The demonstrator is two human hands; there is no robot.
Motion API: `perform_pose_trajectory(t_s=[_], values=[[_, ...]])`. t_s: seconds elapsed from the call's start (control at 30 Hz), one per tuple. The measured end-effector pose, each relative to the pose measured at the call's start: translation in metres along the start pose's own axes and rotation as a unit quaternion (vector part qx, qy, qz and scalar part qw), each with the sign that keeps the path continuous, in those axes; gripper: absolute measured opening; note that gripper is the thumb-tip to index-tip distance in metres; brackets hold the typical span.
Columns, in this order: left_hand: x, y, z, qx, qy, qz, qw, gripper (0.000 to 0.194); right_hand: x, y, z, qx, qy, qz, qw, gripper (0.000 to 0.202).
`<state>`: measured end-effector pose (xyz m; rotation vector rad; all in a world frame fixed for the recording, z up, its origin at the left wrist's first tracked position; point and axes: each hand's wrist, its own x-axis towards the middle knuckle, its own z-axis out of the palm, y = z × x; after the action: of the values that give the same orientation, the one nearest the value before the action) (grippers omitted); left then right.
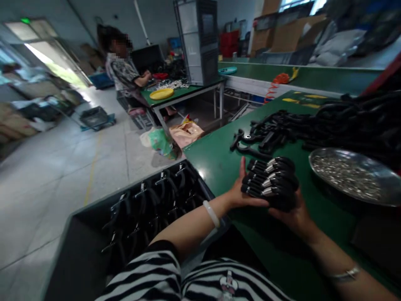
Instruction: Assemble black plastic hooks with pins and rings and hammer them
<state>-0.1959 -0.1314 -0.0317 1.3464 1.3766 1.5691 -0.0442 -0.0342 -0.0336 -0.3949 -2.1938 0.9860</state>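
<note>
Several black parts with silver metal pieces (272,179) are stacked together between my two hands, above the green table. My left hand (242,192) grips the stack at its left end, index finger pointing up and thumb along the near side. The right end rests in my right hand (296,215), whose fingers are partly hidden behind and under the parts. Loose black parts (253,150) lie on the green table (213,154) just beyond the stack. Similar black parts with metal tips (142,194) stand in rows in a dark bin at my left.
A metal bowl of small silver pieces (347,173) is at the right, before a large heap of black parts (354,121). The dark bin's rim (94,202) borders the table's left edge. Another person (120,73) sits at a farther table with a yellow tray (161,94).
</note>
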Motion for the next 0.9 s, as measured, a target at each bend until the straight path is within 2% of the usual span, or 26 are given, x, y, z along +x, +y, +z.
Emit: perform_pose_trajectory(t_s=[0.03,0.1,0.17,0.23,0.33,0.4,0.47,0.5,0.57,0.67,0.77,0.83,0.9], values=[[0.0,0.003,0.002,-0.008,0.015,0.008,1.0,0.133,0.002,-0.002,0.0,0.004,0.005,0.004,1.0,0.079],[-0.002,0.01,0.004,-0.027,0.023,0.023,0.999,0.108,0.006,-0.012,0.0,0.022,0.007,0.02,1.0,0.074],[-0.01,0.022,0.002,-0.046,0.017,0.021,0.999,0.077,0.008,-0.029,0.002,0.055,-0.012,0.043,0.998,0.071],[-0.027,0.037,-0.007,-0.058,0.022,0.011,0.998,0.059,0.007,-0.049,0.01,0.08,-0.05,0.067,0.993,0.068],[-0.069,0.064,-0.033,-0.08,0.081,-0.014,0.993,0.062,0.007,-0.081,0.038,0.092,-0.12,0.086,0.985,0.072],[-0.105,0.077,-0.053,-0.107,0.126,-0.032,0.986,0.064,0.01,-0.104,0.069,0.11,-0.185,0.088,0.973,0.079],[-0.145,0.082,-0.072,-0.137,0.203,-0.062,0.968,0.061,0.014,-0.128,0.106,0.144,-0.264,0.096,0.949,0.084],[-0.167,0.08,-0.08,-0.16,0.249,-0.081,0.952,0.059,0.015,-0.139,0.125,0.157,-0.309,0.103,0.932,0.086],[-0.214,0.07,-0.096,-0.228,0.349,-0.114,0.902,0.059,0.017,-0.158,0.162,0.161,-0.414,0.108,0.889,0.09],[-0.292,0.055,-0.122,-0.265,0.522,-0.135,0.799,0.053,0.02,-0.167,0.2,0.142,-0.54,0.074,0.826,0.093],[-0.368,0.055,-0.162,-0.229,0.667,-0.124,0.698,0.047,0.026,-0.147,0.21,0.135,-0.582,0.075,0.798,0.083],[-0.408,0.061,-0.192,-0.209,0.72,-0.139,0.647,0.046,0.032,-0.124,0.203,0.131,-0.58,0.122,0.795,0.075],[-0.432,0.066,-0.22,-0.215,0.742,-0.208,0.6,0.046,0.04,-0.104,0.19,0.118,-0.551,0.165,0.81,0.069]])
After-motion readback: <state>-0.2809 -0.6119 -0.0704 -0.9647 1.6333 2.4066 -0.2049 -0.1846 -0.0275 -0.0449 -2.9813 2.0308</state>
